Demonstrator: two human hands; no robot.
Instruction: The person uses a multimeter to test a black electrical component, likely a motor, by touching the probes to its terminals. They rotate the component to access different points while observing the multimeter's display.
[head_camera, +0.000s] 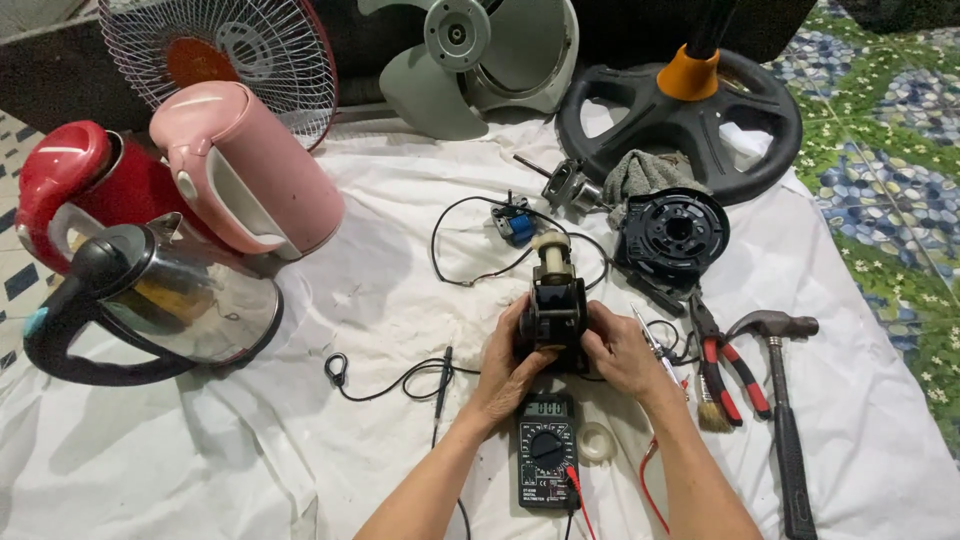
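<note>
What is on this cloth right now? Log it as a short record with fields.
Surface: white cloth on a tiled floor
Left hand: grips the left side of a small black motor
Right hand: grips the motor's right side
Below the hands: multimeter with black and red leads
Right side: pliers, brush, hammer
Left side: pink kettle, red kettle, steel kettle
Far edge: fan grille, fan blade, black fan base

White cloth (380, 300) over tiled floor (880, 150), kettles (250, 170), multimeter (546, 450), pliers (725, 365), hammer (785, 400), fan blade (470, 60)
</note>
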